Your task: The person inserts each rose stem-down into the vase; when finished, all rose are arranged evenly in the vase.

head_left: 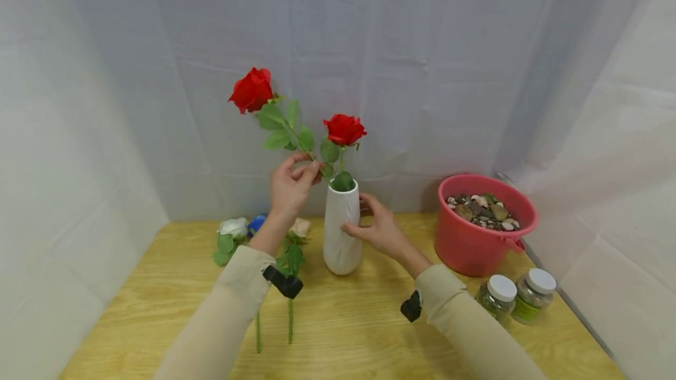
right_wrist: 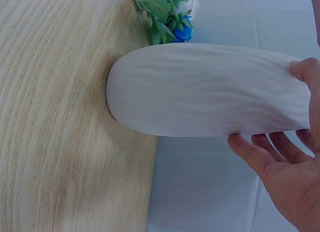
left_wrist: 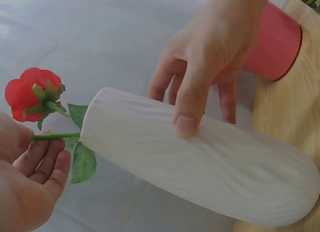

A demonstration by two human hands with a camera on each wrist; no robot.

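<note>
A white ribbed vase (head_left: 340,245) stands upright on the wooden table. One red rose (head_left: 344,129) stands in it, leaves at the vase's mouth. My left hand (head_left: 290,186) pinches the green stem of a second, longer red rose (head_left: 252,90) between thumb and fingers, just above the rim. That bloom leans up to the left, while its stem slants down into the mouth; the lower end is hidden inside. Around the vase's right side my right hand (head_left: 382,230) holds it, thumb (left_wrist: 186,126) on the front and the other fingers (right_wrist: 250,152) toward the back.
Left of the vase lie a white rose (head_left: 233,227), a blue rose (head_left: 256,224) and a peach rose (head_left: 301,227), stems toward me. At right stand a pink bucket (head_left: 465,245) of pebbles and two white-lidded jars (head_left: 496,297). A pale curtain (head_left: 422,75) hangs behind.
</note>
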